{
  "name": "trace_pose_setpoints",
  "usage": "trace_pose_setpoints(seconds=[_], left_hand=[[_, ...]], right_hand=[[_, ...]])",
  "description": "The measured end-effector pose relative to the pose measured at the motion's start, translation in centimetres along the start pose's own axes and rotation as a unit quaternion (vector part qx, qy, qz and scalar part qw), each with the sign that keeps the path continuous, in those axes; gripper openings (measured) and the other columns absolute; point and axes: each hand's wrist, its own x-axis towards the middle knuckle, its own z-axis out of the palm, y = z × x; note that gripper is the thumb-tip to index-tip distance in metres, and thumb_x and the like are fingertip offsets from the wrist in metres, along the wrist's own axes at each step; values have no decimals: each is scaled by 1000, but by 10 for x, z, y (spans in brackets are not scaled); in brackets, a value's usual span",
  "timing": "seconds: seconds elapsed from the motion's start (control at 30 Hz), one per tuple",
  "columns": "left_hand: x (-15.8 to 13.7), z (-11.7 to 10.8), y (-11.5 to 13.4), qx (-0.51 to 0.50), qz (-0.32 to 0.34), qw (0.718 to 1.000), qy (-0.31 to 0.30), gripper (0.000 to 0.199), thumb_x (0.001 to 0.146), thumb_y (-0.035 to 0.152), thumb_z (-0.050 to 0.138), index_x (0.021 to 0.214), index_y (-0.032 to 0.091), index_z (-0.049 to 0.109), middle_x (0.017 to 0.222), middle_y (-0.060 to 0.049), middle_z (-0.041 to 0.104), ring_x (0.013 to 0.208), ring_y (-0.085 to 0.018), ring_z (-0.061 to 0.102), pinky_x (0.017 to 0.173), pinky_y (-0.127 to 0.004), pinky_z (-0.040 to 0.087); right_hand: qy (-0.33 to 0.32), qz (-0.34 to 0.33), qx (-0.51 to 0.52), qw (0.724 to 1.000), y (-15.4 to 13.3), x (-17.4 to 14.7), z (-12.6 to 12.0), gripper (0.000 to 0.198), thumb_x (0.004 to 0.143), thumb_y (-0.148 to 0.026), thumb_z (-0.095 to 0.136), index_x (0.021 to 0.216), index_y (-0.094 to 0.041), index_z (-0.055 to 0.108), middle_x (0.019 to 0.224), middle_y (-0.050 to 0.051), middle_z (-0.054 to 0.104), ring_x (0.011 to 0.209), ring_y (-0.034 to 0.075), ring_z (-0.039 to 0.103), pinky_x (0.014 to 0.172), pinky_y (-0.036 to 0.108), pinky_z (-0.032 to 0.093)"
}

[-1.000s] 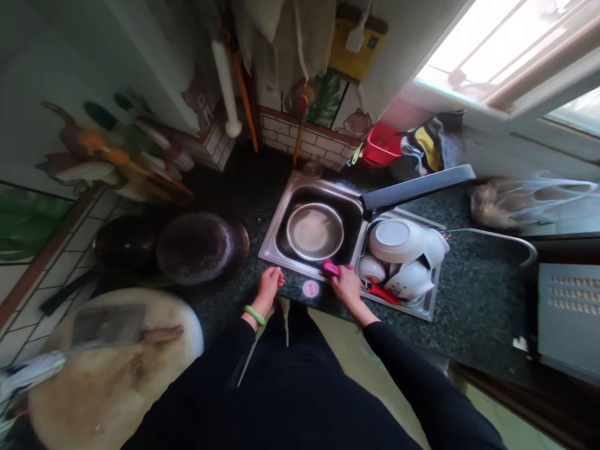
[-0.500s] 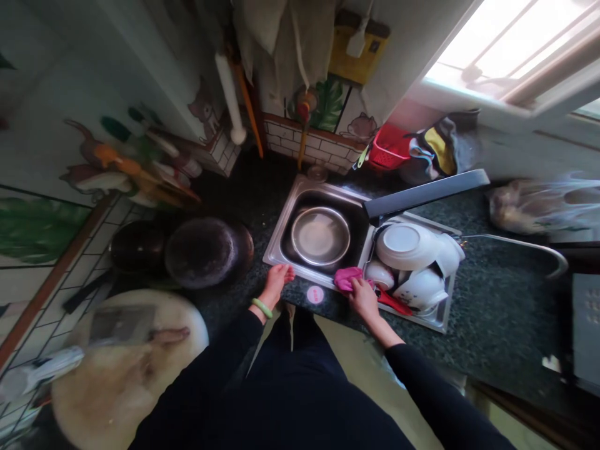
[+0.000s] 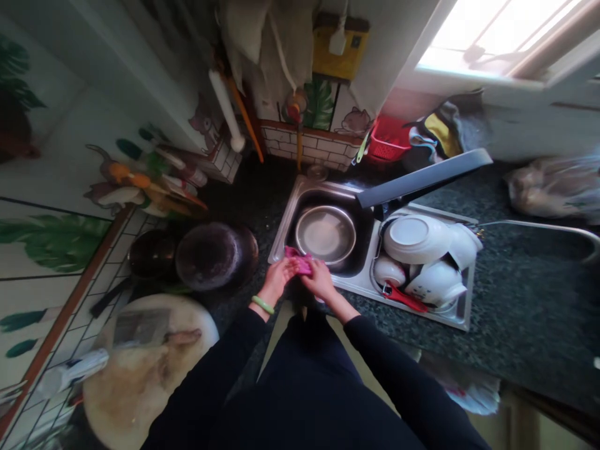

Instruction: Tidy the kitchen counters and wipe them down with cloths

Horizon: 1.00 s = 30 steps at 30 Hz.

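A bunched pink cloth (image 3: pixel 300 260) is between my two hands at the near rim of the sink (image 3: pixel 280 240). My left hand (image 3: pixel 277 279), with a green bangle at the wrist, is closed on the cloth's left side. From the right, my right hand (image 3: pixel 319 280) grips the same cloth. Just beyond them, a round metal basin (image 3: pixel 325 234) sits in the left sink bowl. Stacked white bowls (image 3: pixel 415 236) fill the right bowl, with a red-handled tool (image 3: pixel 407 299) at their near side.
A grey faucet (image 3: pixel 424 178) slants over the sink. Left on the counter are a dark pot (image 3: pixel 213 256) and a round chopping board (image 3: pixel 145 375) with a cleaver (image 3: pixel 140 328). A red basket (image 3: pixel 389 139) stands behind the sink, and a plastic bag (image 3: pixel 555 187) lies at right.
My right hand has moved left with the pink cloth, from the sink's middle edge to my left hand. My left hand now holds the cloth too. The view has shifted slightly.
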Motion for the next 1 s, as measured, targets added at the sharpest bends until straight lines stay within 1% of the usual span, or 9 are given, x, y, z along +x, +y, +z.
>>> trace_pose_setpoints(seconds=[0.13, 0.27, 0.37, 0.47, 0.53, 0.67, 0.77, 0.83, 1.0], left_hand=[[-6, -2, 4, -32, 30, 998, 38, 20, 95, 7, 55, 83, 8, 71, 77, -11, 77, 71, -15, 74, 79, -27, 59], [-25, 0, 14, -59, 64, 995, 53, 23, 96, 8, 54, 81, 9, 71, 75, -9, 76, 71, -13, 73, 75, -24, 59], [-42, 8, 8, -25, 63, 997, 25, 20, 95, 11, 57, 82, 9, 73, 79, -9, 77, 73, -13, 74, 72, -23, 58], [-56, 26, -26, 59, 35, 997, -39, 17, 90, 23, 70, 79, 10, 74, 78, -9, 77, 70, -14, 72, 69, -24, 57], [-68, 43, -68, 132, -12, 986, -103, 23, 85, 33, 78, 77, 11, 74, 76, -8, 76, 68, -15, 71, 67, -24, 56], [-94, 85, -188, 271, -136, 926, -227, 36, 84, 46, 78, 76, 11, 76, 77, -13, 77, 67, -17, 71, 69, -28, 57], [-109, 121, -289, 313, -231, 884, -261, 44, 91, 50, 68, 78, 9, 76, 82, -18, 77, 71, -20, 72, 81, -35, 59], [-112, 147, -350, 296, -300, 872, -248, 53, 95, 57, 59, 91, 7, 76, 103, -24, 76, 90, -25, 75, 92, -37, 57], [-109, 192, -451, 279, -398, 857, -172, 92, 90, 81, 35, 148, 11, 49, 162, -28, 33, 152, -36, 35, 107, -48, 48]], right_hand=[[-31, 23, 84, 996, -30, 24, 16, 39, 75, -11, 60, 111, -17, 73, 114, 11, 73, 106, 27, 65, 101, 41, 48], [-57, 108, 361, 925, -55, 34, 15, 32, 79, -19, 59, 109, -17, 71, 96, 2, 77, 90, 21, 67, 92, 38, 54], [-50, 118, 494, 860, -47, -5, -18, 43, 81, -28, 61, 122, -19, 68, 110, 3, 78, 100, 23, 70, 95, 40, 56], [-65, 129, 611, 779, -12, -93, -72, 51, 75, -30, 71, 125, -24, 70, 124, 4, 75, 118, 27, 69, 106, 43, 53], [-43, 185, 618, 763, 22, -171, -106, 49, 72, -30, 75, 121, -27, 74, 125, 4, 75, 120, 28, 69, 109, 45, 52], [119, 322, 569, 747, 103, -328, -142, 35, 63, -37, 78, 98, -31, 80, 119, 9, 77, 117, 31, 71, 109, 48, 52], [267, 408, 504, 713, 157, -412, -149, 26, 57, -47, 75, 77, -31, 76, 103, 14, 79, 104, 35, 75, 103, 58, 54], [325, 428, 464, 704, 184, -447, -154, 29, 59, -51, 72, 81, -33, 75, 105, 13, 78, 104, 33, 75, 103, 59, 54], [348, 410, 206, 817, 227, -472, -173, 32, 72, -46, 66, 101, -33, 73, 106, 10, 76, 101, 35, 71, 98, 56, 56]])
